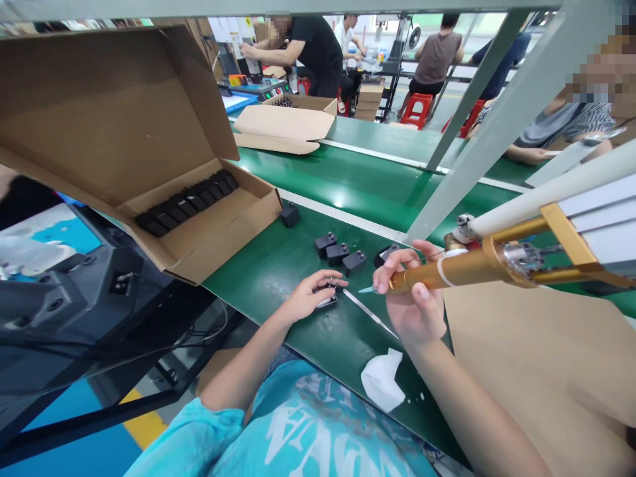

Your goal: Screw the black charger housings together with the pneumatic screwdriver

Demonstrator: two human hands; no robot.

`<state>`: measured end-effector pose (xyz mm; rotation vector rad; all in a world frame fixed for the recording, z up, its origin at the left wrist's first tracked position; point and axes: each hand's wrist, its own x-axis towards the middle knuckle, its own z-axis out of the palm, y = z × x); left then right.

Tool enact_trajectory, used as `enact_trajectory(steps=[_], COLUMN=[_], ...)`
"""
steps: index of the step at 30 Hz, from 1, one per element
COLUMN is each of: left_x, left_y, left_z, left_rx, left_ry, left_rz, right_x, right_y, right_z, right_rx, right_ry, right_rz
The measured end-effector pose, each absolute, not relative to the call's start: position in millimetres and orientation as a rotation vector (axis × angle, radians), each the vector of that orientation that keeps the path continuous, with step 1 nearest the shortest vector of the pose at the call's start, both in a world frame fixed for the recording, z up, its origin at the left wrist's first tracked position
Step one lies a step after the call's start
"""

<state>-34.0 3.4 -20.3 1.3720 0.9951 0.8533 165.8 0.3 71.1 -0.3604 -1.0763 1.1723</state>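
My left hand (311, 297) rests on the green bench, its fingers curled over a small black part (327, 299) and holding it down. My right hand (413, 291) grips a gold dispensing gun (462, 268) like a pen. The gun's pale tip (366, 289) points left toward the held part, a short way from it. Three black adapter housings (339, 252) sit in a row just beyond my hands. One more black housing (289, 215) lies further back, and another (385, 254) shows behind my right fingers.
An open cardboard box (199, 218) with a row of black parts stands at the left. Thin metal tweezers (368, 311) and a white wipe (382, 379) lie on the mat. A cardboard sheet (536, 371) covers the right. Other people work at benches behind.
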Motion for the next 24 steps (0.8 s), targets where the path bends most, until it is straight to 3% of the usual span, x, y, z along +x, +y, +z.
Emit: enact_trajectory(steps=[6,10,15,24], left_x=[-30,-35,-32,-22], left_y=[-7,-18,-30,-31], left_z=[-20,-11,-10,-15], left_rx=[1.827,2.181,2.213,2.197], left_ry=[1.275,1.352,1.508,1.586], left_rz=[1.111,0.989,0.914,1.230], right_x=[167,168,168,168], right_y=[1,1,0,1], right_z=[69,69,69,67], right_rx=[-0.368,-0.393,-0.383,-0.350], right_ry=[-1.076,-1.076,-1.078,-1.064], right_rz=[1.176,1.175,1.180,1.201])
